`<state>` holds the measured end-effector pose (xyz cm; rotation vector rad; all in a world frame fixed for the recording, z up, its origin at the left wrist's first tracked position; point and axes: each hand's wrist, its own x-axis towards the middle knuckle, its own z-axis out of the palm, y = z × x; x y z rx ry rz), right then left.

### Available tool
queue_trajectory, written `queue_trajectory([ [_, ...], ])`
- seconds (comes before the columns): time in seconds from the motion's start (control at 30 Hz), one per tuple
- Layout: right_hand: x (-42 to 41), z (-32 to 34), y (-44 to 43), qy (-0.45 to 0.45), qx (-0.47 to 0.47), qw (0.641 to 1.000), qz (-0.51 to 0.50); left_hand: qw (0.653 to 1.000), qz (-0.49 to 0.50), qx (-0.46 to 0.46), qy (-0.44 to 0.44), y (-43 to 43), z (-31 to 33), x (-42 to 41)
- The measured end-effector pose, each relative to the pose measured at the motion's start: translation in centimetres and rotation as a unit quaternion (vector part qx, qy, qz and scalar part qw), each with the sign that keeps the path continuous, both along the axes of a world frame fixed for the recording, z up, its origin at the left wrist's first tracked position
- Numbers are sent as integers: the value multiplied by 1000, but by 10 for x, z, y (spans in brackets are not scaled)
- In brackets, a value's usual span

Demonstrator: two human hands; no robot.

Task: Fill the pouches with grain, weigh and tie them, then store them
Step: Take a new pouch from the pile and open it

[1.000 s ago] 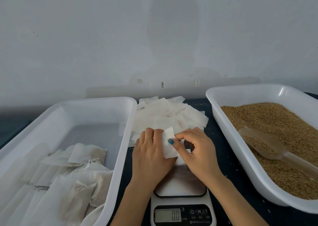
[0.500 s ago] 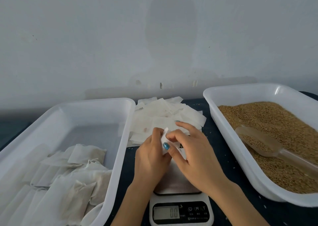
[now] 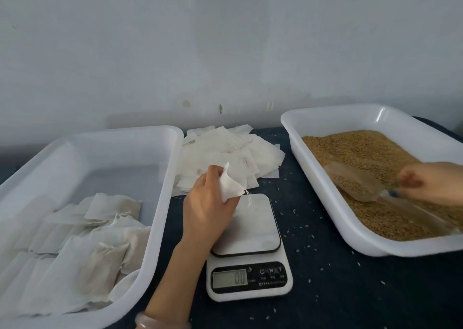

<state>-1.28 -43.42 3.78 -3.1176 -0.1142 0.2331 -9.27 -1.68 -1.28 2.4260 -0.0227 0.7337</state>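
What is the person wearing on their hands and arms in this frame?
The left forearm is bare, with no sleeve in view. The left hand shows no glove or ring. A pale pink bangle circles that forearm. The right hand is gloveless and motion-blurred; one nail looks painted teal.

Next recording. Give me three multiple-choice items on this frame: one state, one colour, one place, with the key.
1. At the scale, the left hand: A lies flat and open; B holds a white pouch; C presses a button.
2. The grain tray is: A blue; B white; C black.
3. The scoop lies: A on the scale; B in the left hand; C in the grain tray.
Key: B, fingers curl round the pouch; B, its rim and walls are white; C, it rests on the grain.
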Motion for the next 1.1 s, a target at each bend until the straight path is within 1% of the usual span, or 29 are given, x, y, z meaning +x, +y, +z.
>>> queue_trajectory([
  [0.07,7,-13,-8,35,-23,999,19,1000,-1,3,-5,1,-1,0],
  [0.17,8,-24,-6,30,-16,998,46,1000,4,5,-10,1,-2,0],
  [0.27,8,-27,1,7,-45,996,81,1000,12,1,-7,3,-3,1],
  [0.37,12,-23,-7,-23,-57,995,84,1000,14,0,-5,3,-4,1],
  [0.5,19,2,-25,-68,-12,996,56,1000,17,-7,3,2,-3,1],
  [0.57,22,8,-23,-69,-21,995,62,1000,15,-6,0,1,-2,2],
  [0.67,27,4,3,-65,-65,994,60,1000,12,-1,-1,0,-3,1],
  [0.87,46,-17,58,-90,-68,991,66,1000,15,7,6,1,-4,1],
  [0.97,52,-24,71,-61,-17,997,51,1000,12,14,4,0,-4,1],
  [1.1,47,-27,74,-6,129,991,29,1000,9,14,1,0,-4,2],
])
